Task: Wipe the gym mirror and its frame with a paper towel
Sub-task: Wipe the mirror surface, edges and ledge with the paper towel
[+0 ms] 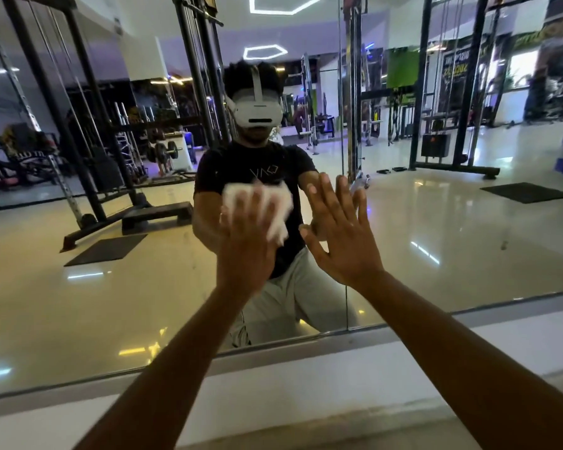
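Now, left to right. Left hand (246,241) presses a crumpled paper towel (267,203) flat against the mirror (111,303), fingers spread over the wad; its grip is a press with some curl at the edges, and motion blur hides the details. Right hand (342,235) sits just beside it, palm on the glass, fingers straight, holding nothing, apparently bracing. A vertical seam (346,303) between panes runs behind the right hand. Frame (306,347) runs along the bottom edge, well below both hands, not yet reached. To wipe well: keep the towel flat, overlap strokes, and lift the bracing palm, which likely leaves prints.
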`<action>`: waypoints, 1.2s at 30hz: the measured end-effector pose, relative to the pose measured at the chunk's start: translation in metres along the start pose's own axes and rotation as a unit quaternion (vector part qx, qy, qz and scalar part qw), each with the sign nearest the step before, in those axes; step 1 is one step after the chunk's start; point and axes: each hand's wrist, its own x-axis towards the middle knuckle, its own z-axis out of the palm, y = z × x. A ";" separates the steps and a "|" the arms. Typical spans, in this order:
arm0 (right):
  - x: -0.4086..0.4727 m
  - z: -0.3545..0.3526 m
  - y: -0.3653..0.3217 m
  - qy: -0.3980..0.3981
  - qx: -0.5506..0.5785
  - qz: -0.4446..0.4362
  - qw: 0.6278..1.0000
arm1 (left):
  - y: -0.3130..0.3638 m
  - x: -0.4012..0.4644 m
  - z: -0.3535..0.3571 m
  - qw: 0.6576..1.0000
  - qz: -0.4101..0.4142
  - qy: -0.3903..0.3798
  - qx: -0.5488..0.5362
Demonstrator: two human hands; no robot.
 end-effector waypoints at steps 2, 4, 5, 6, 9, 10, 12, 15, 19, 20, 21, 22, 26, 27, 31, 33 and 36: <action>-0.008 0.005 0.002 -0.009 -0.002 -0.002 1.000 | 0.004 -0.046 0.023 0.990 0.132 -0.056 0.007; -0.012 0.005 0.004 -0.013 -0.007 -0.003 1.000 | -0.013 -0.054 0.025 0.984 0.171 -0.054 0.004; -0.012 0.003 0.005 -0.014 -0.008 -0.003 1.000 | -0.020 -0.046 0.019 0.989 0.141 -0.041 -0.005; -0.013 0.003 0.005 -0.016 -0.010 -0.005 1.000 | -0.025 -0.036 0.012 0.996 0.082 -0.021 -0.013; -0.011 0.001 0.009 -0.005 -0.013 0.012 1.000 | -0.016 0.000 -0.004 0.992 -0.116 0.050 0.004; -0.010 -0.001 0.012 -0.004 -0.014 0.021 1.000 | -0.005 0.006 -0.003 0.991 -0.128 0.049 -0.002; -0.013 -0.005 0.019 -0.006 -0.014 0.031 0.999 | 0.016 0.002 0.005 1.000 -0.010 0.002 -0.007; -0.020 -0.011 0.028 -0.021 -0.020 0.016 0.999 | 0.002 0.023 0.004 0.970 0.235 -0.049 0.048; -0.023 -0.011 0.027 -0.030 -0.022 0.029 0.999 | 0.000 0.104 -0.025 0.997 0.041 0.061 0.020; -0.023 -0.011 0.027 -0.027 -0.020 0.031 0.999 | 0.006 0.111 -0.028 0.997 0.003 0.079 0.012; -0.023 -0.012 0.027 -0.025 -0.020 0.028 0.999 | 0.014 0.109 -0.026 0.997 0.003 0.082 0.011; -0.025 -0.013 0.027 -0.025 -0.021 0.026 0.999 | 0.022 0.097 -0.017 0.997 0.028 0.070 0.022; -0.046 -0.008 0.030 -0.040 -0.026 0.035 0.998 | 0.036 0.020 0.014 0.972 0.220 -0.054 0.065; -0.051 -0.005 0.031 -0.042 -0.027 0.043 0.998 | 0.030 0.024 0.013 0.967 0.240 -0.055 0.061; -0.059 0.001 0.023 -0.052 -0.017 0.090 0.994 | 0.012 0.078 -0.010 0.993 0.111 0.013 0.024; -0.060 0.003 0.020 -0.050 -0.018 0.100 0.994 | 0.022 0.073 -0.007 0.997 0.077 0.013 0.023; -0.069 0.007 0.022 -0.061 -0.012 0.096 0.993 | 0.048 0.005 0.027 0.975 0.205 -0.070 0.043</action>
